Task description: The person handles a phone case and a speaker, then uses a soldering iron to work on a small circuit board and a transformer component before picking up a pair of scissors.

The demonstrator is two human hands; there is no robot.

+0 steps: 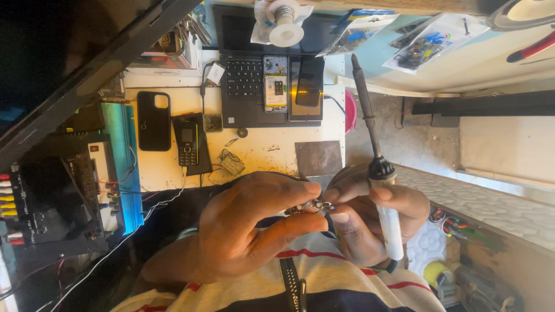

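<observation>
Head view: left hand point(243, 228) curled, thumb and fingertips pinched on small metal part point(306, 207). Right hand point(370, 214) met it from other side, fingertips on same part, while soldering iron point(376, 167) sat tucked in that fist, black shaft pointing away toward desk, white handle toward body. Part lay between both hands, just above striped shirt point(324, 277). Beyond: laptop point(243, 69), opened phone point(275, 84) on keyboard, black phone point(154, 120), keypad phone point(188, 144), solder spool point(284, 23).

laptop point(245, 75) | black smartphone point(154, 120) | keypad phone point(188, 144) | solder spool point(284, 23) | metal plate point(318, 158)
</observation>
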